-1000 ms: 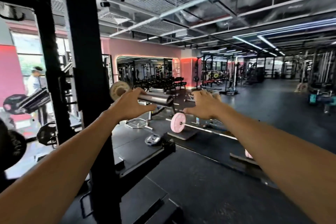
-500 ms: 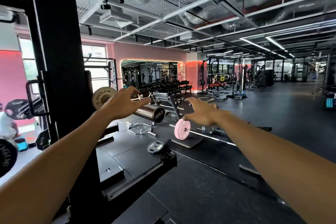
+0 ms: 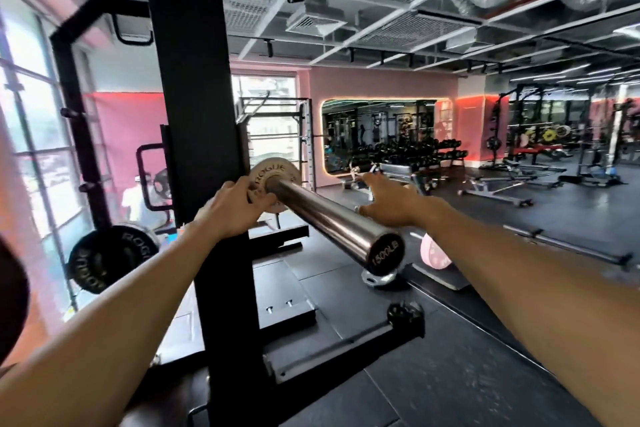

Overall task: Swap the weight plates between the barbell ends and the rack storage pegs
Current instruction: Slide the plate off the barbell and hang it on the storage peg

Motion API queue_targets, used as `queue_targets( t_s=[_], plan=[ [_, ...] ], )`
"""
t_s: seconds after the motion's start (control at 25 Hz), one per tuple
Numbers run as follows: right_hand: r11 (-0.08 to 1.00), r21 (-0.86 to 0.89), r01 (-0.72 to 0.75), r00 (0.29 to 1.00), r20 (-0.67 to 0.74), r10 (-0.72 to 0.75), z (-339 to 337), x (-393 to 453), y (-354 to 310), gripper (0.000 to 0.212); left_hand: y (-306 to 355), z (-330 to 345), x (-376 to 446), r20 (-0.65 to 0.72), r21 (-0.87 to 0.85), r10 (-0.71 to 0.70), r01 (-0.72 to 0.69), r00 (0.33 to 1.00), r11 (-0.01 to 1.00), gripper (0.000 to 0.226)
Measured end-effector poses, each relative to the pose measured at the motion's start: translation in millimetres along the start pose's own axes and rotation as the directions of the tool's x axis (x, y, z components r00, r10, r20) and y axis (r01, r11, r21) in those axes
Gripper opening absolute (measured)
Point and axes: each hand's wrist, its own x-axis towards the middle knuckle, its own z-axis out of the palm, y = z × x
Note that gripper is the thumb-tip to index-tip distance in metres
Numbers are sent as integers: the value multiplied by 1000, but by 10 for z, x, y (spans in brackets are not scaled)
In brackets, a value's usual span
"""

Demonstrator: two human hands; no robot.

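I stand in a gym with a dark rubber floor (image 3: pixel 485 340), a pink back wall and a black rack post (image 3: pixel 194 114) rising just ahead of me. A small pale weight plate (image 3: pixel 273 173) sits far in on the steel barbell sleeve (image 3: pixel 332 218), close against the post, and my left hand (image 3: pixel 232 208) grips the plate's near left edge with fingers curled. My right hand (image 3: pixel 391 201) hovers open, fingers spread, just right of the sleeve, while a black plate (image 3: pixel 110 256) hangs on the rack's lower left side.
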Motion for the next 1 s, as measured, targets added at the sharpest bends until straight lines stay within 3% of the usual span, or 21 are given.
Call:
queue_targets(
  t_s=[0.2,0.52,0.84,1.0],
  plan=[
    [989,79,122,992,31,-125,285,861,-107,62,-289,97,447,-70,81,-84,90,994,993,61],
    [935,240,260,960,40,-277,685,1991,-301,46,-299,381,1147,-50,-8,-183,183,982,983,43],
    [873,387,296,954,-74,-291,799,2321,-389,27,-229,463,1213,-149,59,-237,248,960,967,22],
    [827,478,294,947,-29,-320,687,2118,-294,11,-98,411,1023,-176,79,-234,251,956,965,6]
  ],
)
